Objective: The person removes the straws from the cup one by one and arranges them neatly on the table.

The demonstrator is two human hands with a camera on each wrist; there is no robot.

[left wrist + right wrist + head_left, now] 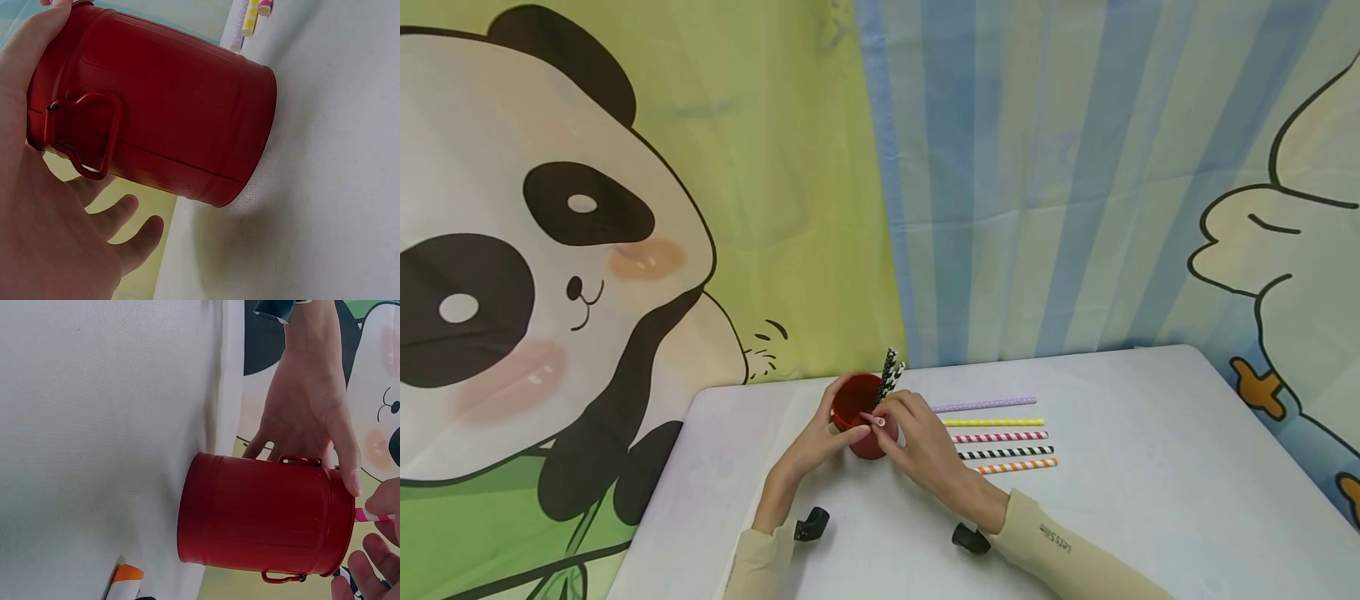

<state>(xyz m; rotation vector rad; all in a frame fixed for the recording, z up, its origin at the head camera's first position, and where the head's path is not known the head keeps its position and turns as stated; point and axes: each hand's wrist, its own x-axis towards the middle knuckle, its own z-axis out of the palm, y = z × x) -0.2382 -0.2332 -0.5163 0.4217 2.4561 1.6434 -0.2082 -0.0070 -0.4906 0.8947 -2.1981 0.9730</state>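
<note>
Both forearms angle inward over a white table (1150,467) toward a red bucket (181,106) near its far side. The left hand (811,442) curves around the bucket, thumb at the rim, other fingers loosely bent beyond it. The right hand (925,443), fingers bent, pinches a pink-and-white straw (874,420) at the mouth, beside black-and-white straws (888,377) standing inside. Five straws (1003,436) lie to the right.
</note>
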